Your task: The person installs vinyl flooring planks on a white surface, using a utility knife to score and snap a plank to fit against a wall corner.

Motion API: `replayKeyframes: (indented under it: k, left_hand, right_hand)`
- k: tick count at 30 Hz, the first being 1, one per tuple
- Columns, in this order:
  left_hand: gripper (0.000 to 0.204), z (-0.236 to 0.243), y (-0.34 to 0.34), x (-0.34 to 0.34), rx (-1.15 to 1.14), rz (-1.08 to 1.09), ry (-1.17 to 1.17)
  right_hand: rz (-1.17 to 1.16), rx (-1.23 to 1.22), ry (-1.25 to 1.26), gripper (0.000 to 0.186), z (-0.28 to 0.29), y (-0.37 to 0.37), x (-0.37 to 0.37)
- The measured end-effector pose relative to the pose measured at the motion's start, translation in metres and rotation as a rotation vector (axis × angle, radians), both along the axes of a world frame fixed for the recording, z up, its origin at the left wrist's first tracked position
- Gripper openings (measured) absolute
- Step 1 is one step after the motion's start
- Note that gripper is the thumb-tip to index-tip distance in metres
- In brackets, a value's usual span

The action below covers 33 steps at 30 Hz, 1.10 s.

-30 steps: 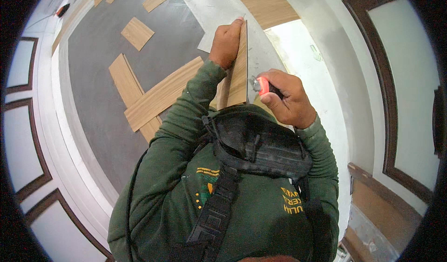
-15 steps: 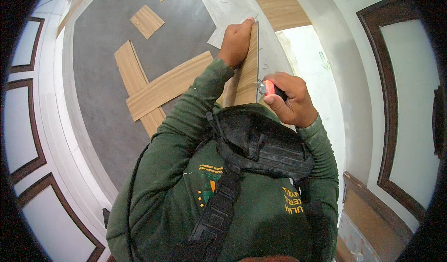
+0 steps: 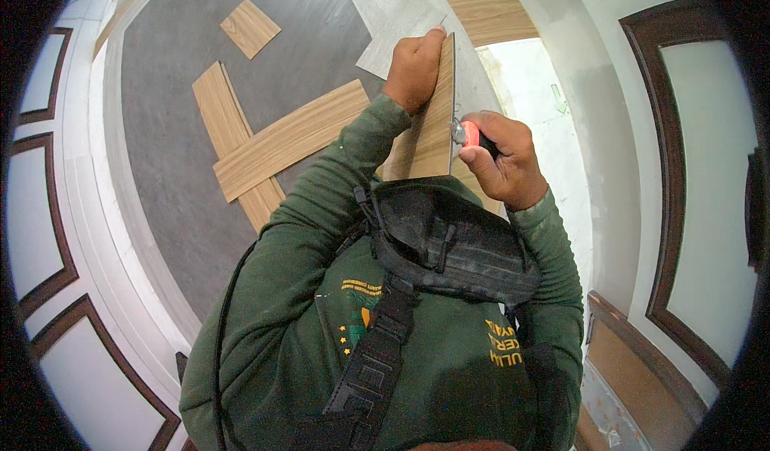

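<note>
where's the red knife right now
In the head view, the red knife is in the right hand, right of centre, its tip against the right edge of the wood plank that the left hand steadies.

No packages, signs or screens show — only yellow printed lettering on the green sweatshirt (image 3: 449, 355).

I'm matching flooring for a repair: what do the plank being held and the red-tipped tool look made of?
The plank looks like wood-grain laminate or vinyl: tan printed grain, thin pale edge, matte. The tool in the right hand seems red plastic with a metal tip, possibly a utility knife. The left hand steadies the plank's top.
</note>
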<state>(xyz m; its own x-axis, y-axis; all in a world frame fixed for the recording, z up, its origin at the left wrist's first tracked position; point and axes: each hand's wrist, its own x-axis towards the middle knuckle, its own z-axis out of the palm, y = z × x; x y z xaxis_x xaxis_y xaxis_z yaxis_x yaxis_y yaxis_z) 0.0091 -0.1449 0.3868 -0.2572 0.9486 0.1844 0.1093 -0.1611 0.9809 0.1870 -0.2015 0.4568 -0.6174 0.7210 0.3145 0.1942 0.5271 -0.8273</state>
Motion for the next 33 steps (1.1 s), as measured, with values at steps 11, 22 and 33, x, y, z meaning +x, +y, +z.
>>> replayKeyframes:
  k: [11,22,33]
  left_hand:
    - [0.049,0.001,0.001,0.005,-0.061,-0.017,-0.005]
    - [0.050,0.006,0.000,0.007,-0.111,-0.066,-0.076]
    - [0.048,0.006,-0.006,0.019,0.023,-0.049,0.085]
  right_hand:
    - [-0.012,-0.006,0.026,0.030,-0.010,0.004,0.004]
    - [-0.049,-0.013,0.046,0.028,-0.017,0.016,0.001]
    - [-0.148,-0.110,0.045,0.021,-0.020,0.033,0.004]
